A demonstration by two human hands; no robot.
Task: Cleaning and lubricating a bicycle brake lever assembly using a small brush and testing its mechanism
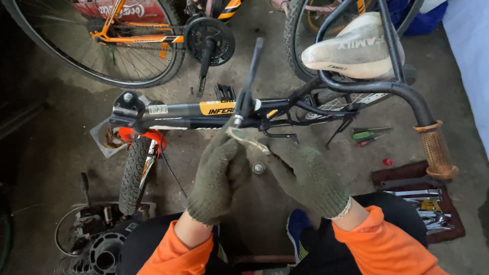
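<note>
So the person's got both gloved hands up in front of a small black bike frame (204,109) that's lying on its side across the concrete floor (61,117), long axis running left to right, fork and knobby front wheel (133,173) at the left end. The left hand (216,175) is curled, fingers pressed together around the near end of a thin flat metal piece (248,141), looks like a spanner or a worn strip, hard to tell which. The right hand (305,178) is looser, fingers half spread, its thumb side touching the same piece from the right. That piece angles from the hands up and left toward the frame's crank area, where one black crank arm (250,81) sticks up. The left hand is the nearer one to the frame.

Count-wise: two gloves, one frame on the floor, one small round bearing or nut (259,167) lying between the hands and the frame, two other bikes standing behind (one orange (137,35), one with a white saddle (356,48)), and one reddish mat of wrenches (423,201) off to the right.
</note>
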